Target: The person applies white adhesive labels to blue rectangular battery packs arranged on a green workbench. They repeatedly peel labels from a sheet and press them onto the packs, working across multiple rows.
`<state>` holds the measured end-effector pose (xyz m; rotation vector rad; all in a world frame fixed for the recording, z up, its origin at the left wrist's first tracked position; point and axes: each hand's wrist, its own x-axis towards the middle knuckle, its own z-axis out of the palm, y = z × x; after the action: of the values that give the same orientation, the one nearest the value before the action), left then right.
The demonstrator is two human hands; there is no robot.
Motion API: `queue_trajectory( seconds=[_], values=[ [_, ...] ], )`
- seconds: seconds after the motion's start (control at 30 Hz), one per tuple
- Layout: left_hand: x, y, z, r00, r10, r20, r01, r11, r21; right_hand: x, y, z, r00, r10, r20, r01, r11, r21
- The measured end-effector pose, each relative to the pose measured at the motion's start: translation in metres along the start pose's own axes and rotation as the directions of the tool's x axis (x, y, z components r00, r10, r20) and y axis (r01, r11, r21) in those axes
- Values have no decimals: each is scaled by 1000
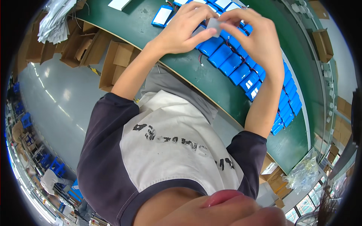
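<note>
A small grey square piece (pixel 215 26), thin and flat, is pinched between my two hands above the table. My left hand (pixel 188 28) is closed on its lower left side, thumb stretched along the edge. From the other side, the thumb and fingers of my right hand (pixel 256 34) grip its right edge. Beneath them lie rows of blue-wrapped battery packs (pixel 230 64) with thin dark and red wires and small white connectors. Some packs near the left hand, such as one battery pack (pixel 163 16), carry a white rectangle on top. My hands hide several of the packs.
The green table (pixel 192 73) runs diagonally, with a white piece (pixel 119 3) at its far left. Open cardboard boxes (pixel 115 66) stand below the near edge. A stack of white sheets (pixel 56 22) is at upper left, and clear plastic bags (pixel 304 174) lie at the right end.
</note>
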<state>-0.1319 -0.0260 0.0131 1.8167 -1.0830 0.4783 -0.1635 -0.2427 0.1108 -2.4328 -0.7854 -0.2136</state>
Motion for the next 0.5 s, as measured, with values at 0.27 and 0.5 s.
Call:
queue_trajectory(
  seconds=[0.27,0.5],
  values=[
    [-1,-5,18,999,15,47,-13,999,-39,2,-12,-11,1000,22,-5,-23,998,-66],
    [6,20,19,971,-36,-234,103,955,278,-5,26,-7,958,214,-193,-214,977,21]
  ],
)
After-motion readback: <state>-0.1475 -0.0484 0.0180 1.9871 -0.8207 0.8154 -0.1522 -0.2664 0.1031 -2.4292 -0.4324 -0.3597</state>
